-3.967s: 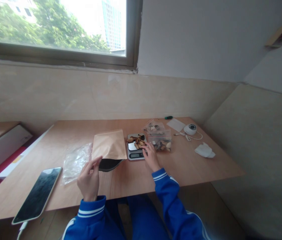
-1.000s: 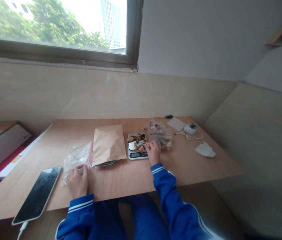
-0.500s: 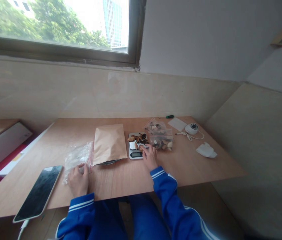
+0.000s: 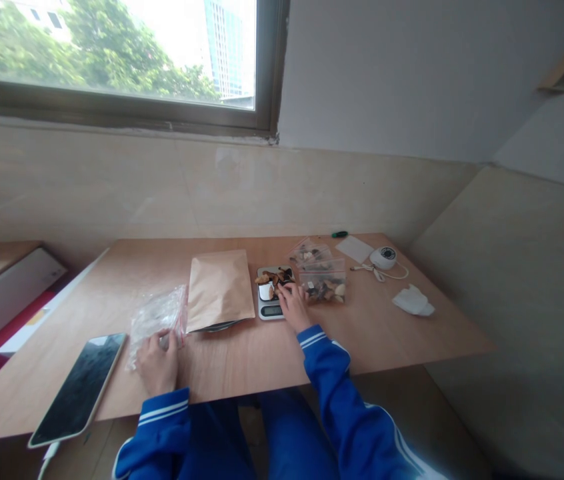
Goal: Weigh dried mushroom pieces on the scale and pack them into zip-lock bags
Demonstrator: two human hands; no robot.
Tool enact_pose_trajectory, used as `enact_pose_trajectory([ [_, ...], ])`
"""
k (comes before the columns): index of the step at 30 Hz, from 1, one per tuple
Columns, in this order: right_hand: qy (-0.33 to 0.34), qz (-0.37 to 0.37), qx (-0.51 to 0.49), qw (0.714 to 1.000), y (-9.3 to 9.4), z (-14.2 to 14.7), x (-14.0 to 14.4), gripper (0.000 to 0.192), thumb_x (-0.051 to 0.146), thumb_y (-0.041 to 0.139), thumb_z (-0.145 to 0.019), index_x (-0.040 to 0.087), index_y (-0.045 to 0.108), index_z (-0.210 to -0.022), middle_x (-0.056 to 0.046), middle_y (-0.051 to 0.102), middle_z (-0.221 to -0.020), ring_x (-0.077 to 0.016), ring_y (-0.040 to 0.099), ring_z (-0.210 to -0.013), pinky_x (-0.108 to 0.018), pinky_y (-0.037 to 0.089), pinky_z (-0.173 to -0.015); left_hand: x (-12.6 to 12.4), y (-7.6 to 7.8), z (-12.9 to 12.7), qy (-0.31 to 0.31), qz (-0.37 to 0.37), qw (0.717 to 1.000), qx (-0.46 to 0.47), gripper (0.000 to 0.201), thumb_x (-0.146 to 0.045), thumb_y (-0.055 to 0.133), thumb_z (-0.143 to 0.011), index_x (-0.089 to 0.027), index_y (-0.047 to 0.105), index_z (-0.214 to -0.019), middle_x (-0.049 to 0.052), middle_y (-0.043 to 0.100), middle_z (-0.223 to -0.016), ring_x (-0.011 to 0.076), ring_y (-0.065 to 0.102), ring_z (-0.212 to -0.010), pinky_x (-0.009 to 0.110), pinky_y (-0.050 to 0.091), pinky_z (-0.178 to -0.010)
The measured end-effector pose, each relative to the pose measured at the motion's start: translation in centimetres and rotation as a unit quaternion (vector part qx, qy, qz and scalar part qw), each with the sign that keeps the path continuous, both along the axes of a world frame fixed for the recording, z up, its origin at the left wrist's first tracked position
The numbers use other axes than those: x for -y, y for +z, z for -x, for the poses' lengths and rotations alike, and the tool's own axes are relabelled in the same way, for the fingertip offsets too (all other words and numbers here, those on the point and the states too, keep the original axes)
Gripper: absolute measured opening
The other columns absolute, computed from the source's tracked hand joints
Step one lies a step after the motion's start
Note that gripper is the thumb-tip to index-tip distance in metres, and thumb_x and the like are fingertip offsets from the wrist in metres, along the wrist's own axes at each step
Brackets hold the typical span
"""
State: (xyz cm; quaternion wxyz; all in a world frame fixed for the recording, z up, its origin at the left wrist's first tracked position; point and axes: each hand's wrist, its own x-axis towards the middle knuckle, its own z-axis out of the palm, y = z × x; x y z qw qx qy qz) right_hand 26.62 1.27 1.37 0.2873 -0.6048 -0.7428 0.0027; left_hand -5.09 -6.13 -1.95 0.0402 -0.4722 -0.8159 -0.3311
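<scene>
Beside the right hand [image 4: 295,308], the scale display [image 4: 272,311] is illegibly small.

The left hand [image 4: 157,363] has moved from the paper bag [image 4: 221,288] to clear plastic [image 4: 156,316], lower left. Mid-frame, the right hand [image 4: 294,307] reaches farther over the scale [image 4: 265,297].

Counting around your one scale [image 4: 270,311]: one kraft pouch [image 4: 221,288] at 9 o'clock, one phone [image 4: 79,390] at 8, at least two filled zip bags [image 4: 326,283] from 1 to 3, one dome camera [image 4: 383,257] between 2 and 3, one crumpled tissue [image 4: 413,301] at 3. Your two hands [image 4: 158,361]. Brown pieces [image 4: 277,275]: several, too jumbled tbh.
</scene>
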Motion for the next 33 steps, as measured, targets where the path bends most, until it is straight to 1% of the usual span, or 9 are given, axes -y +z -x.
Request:
enact_pose_trajectory([
  [6, -0.023, -0.041, -0.171, 0.984, 0.5, -0.8, 4.5, 0.034, 0.014, 0.036, -0.089, 0.022, 0.066, -0.104, -0.007, 0.061, -0.098, -0.0213, 0.052, -0.092, -0.037, 0.037, -0.085, 0.0, 0.4, 0.5, 0.005, -0.022, 0.995, 0.102, 0.034, -0.043, 0.045, -0.078, -0.016, 0.063, -0.086, 0.008, 0.060, -0.083, 0.0245, 0.055, -0.084, 0.039, 0.042, -0.084],
  [11, 0.088, -0.009, -0.281, 0.956, 1.5, 1.2, 9.7, 0.033, 0.011, 0.037, -0.087, 0.024, 0.067, -0.092, -0.005, 0.060, -0.085, -0.0202, 0.055, -0.086, -0.035, 0.045, -0.078, 1.1, 2.6, -2.1, 0.135, -0.142, 0.972, 0.130, 0.039, -0.046, 0.043, -0.083, -0.015, 0.061, -0.096, 0.010, 0.064, -0.095, 0.0255, 0.058, -0.092, 0.039, 0.044, -0.085],
  [13, 0.132, 0.018, -0.311, 0.941, 2.3, 3.0, 11.0, 0.030, 0.014, 0.039, -0.088, 0.025, 0.065, -0.098, -0.005, 0.060, -0.088, -0.0201, 0.056, -0.089, -0.035, 0.047, -0.079, 1.9, 3.9, -4.6, 0.142, -0.218, 0.960, 0.104, 0.037, -0.042, 0.042, -0.087, -0.013, 0.059, -0.102, 0.012, 0.064, -0.102, 0.0248, 0.058, -0.099, 0.039, 0.044, -0.089],
  [15, 0.175, 0.047, -0.332, 0.926, 3.3, 4.9, 11.4, 0.029, 0.018, 0.041, -0.090, 0.026, 0.058, -0.113, -0.006, 0.060, -0.101, -0.0201, 0.055, -0.097, -0.035, 0.048, -0.082, 2.8, 5.0, -7.3, 0.078, -0.285, 0.952, 0.080, 0.029, -0.034, 0.044, -0.088, -0.013, 0.058, -0.104, 0.012, 0.064, -0.105, 0.0231, 0.058, -0.103, 0.039, 0.044, -0.093],
  [18, 0.196, 0.074, -0.382, 0.900, 4.9, 7.3, 11.1, 0.038, 0.027, 0.044, -0.091, 0.024, 0.043, -0.129, -0.009, 0.056, -0.118, -0.0194, 0.055, -0.102, -0.034, 0.049, -0.084, 4.1, 5.9, -10.9, -0.102, -0.319, 0.940, 0.062, 0.022, -0.024, 0.050, -0.086, -0.016, 0.056, -0.106, 0.011, 0.064, -0.108, 0.0224, 0.059, -0.106, 0.041, 0.045, -0.092],
  [22, 0.190, 0.091, -0.432, 0.877, 6.8, 8.3, 10.3, 0.029, 0.033, 0.039, -0.093, 0.021, 0.049, -0.119, -0.009, 0.063, -0.106, -0.0182, 0.061, -0.094, -0.032, 0.050, -0.082, 5.1, 5.4, -13.5, -0.300, -0.290, 0.906, 0.071, 0.030, -0.020, 0.045, -0.087, -0.018, 0.054, -0.116, 0.012, 0.060, -0.120, 0.0241, 0.055, -0.114, 0.044, 0.046, -0.093],
  [25, 0.185, 0.098, -0.440, 0.873, 7.6, 7.4, 10.3, 0.029, 0.035, 0.037, -0.095, 0.022, 0.050, -0.117, -0.009, 0.063, -0.109, -0.0186, 0.061, -0.102, -0.033, 0.049, -0.089, 5.1, 4.9, -14.1, -0.341, -0.277, 0.895, 0.078, 0.034, -0.018, 0.040, -0.089, -0.020, 0.053, -0.121, 0.012, 0.056, -0.126, 0.0243, 0.051, -0.118, 0.043, 0.045, -0.094],
  [29, 0.231, 0.125, -0.460, 0.848, 7.6, 5.8, 10.9, 0.037, 0.038, 0.044, -0.092, 0.023, 0.039, -0.125, -0.009, 0.064, -0.111, -0.0188, 0.062, -0.102, -0.032, 0.052, -0.084, 4.6, 4.9, -14.5, -0.343, -0.278, 0.891, 0.108, 0.048, -0.018, 0.051, -0.086, -0.021, 0.041, -0.133, 0.012, 0.061, -0.117, 0.0230, 0.058, -0.109, 0.040, 0.050, -0.088],
  [33, 0.227, 0.138, -0.452, 0.852, 7.1, 5.0, 11.2, 0.019, 0.033, 0.044, -0.093, 0.023, 0.049, -0.109, -0.006, 0.067, -0.101, -0.0169, 0.065, -0.092, -0.029, 0.052, -0.080, 4.0, 5.3, -15.0, -0.337, -0.281, 0.893, 0.102, 0.063, -0.020, 0.058, -0.083, -0.023, 0.031, -0.140, 0.009, 0.063, -0.102, 0.0187, 0.063, -0.089, 0.034, 0.055, -0.076],
])
